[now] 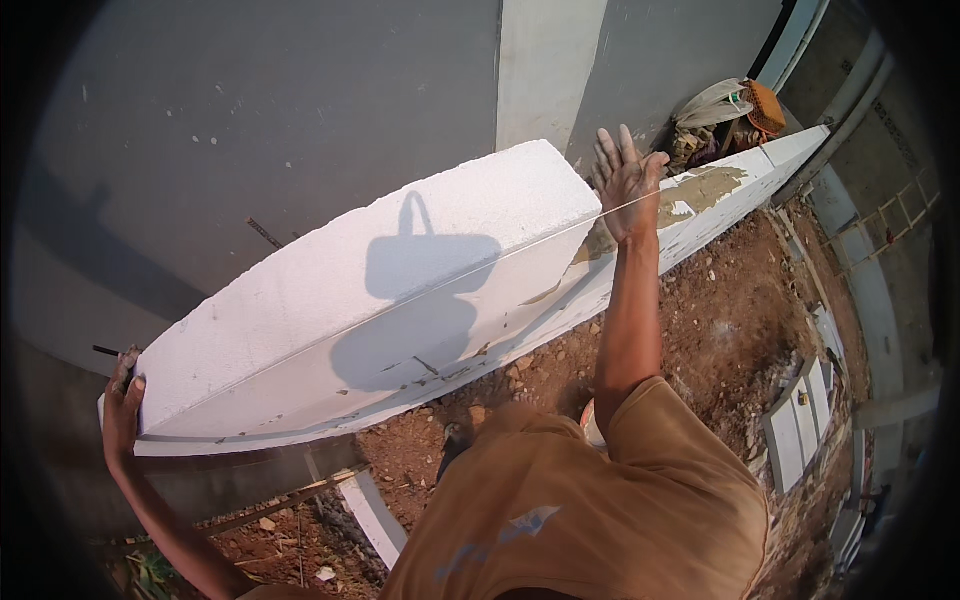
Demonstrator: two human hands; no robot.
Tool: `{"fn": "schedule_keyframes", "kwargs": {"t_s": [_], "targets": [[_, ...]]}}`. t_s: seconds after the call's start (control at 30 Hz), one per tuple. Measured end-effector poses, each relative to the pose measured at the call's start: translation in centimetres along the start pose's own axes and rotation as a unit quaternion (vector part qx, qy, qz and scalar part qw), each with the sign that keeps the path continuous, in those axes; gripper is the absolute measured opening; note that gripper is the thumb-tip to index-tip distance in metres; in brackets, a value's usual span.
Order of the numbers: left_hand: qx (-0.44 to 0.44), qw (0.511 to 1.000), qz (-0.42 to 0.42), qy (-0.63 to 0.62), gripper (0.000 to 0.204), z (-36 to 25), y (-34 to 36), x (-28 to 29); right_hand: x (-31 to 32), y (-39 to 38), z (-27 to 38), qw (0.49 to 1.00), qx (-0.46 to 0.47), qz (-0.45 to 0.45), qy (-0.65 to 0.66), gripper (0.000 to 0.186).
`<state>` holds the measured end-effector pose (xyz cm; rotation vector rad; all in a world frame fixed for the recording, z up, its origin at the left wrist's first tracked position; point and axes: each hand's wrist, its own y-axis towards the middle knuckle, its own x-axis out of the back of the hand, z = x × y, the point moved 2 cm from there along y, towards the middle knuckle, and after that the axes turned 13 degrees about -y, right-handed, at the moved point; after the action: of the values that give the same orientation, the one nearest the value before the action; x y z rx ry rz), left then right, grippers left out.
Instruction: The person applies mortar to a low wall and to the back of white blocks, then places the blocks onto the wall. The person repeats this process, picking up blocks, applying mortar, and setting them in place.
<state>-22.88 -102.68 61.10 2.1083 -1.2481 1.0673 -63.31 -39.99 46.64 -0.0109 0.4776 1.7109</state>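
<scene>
A long white lightweight concrete block (300, 310) stands on a low wall of the same white blocks, and a large shadow falls across its top and near side. At its left end my left hand (122, 410) grips the end, thumb toward the near side and fingers behind. My right hand (630, 190) is beside the block's right end, fingers spread and pointing up; whether the palm presses on the block I cannot tell. A thin string line (640, 200) runs past my right hand along the wall. Grey mortar (705, 192) lies in patches on the wall's top to the right.
A grey wall (300, 90) with a pale vertical strip rises behind. Rebar ends (263, 233) stick out between. At the far right are an orange basket (765, 108) and a sack (712, 105). Reddish soil (720, 300) with rubble lies in front, and white block pieces (797, 425) lie at right.
</scene>
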Motion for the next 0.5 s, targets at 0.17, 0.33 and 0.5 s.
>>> {"fn": "schedule_keyframes", "kwargs": {"t_s": [0.17,0.33,0.5], "targets": [[-0.002,1.0,0.005,-0.018,0.082,-0.3,0.5,-0.3,-3.9,-3.4,-2.8,0.984,-0.109,0.102,-0.101,0.098],[0.006,1.0,-0.004,-0.008,0.076,-0.3,-0.9,0.8,-2.8,-1.5,0.2,0.981,0.002,0.144,-0.13,0.102],[0.002,0.999,-0.003,-0.049,0.073,-0.9,0.2,-0.5,-3.1,-1.6,0.2,0.995,0.036,0.074,-0.054,0.094]]}}
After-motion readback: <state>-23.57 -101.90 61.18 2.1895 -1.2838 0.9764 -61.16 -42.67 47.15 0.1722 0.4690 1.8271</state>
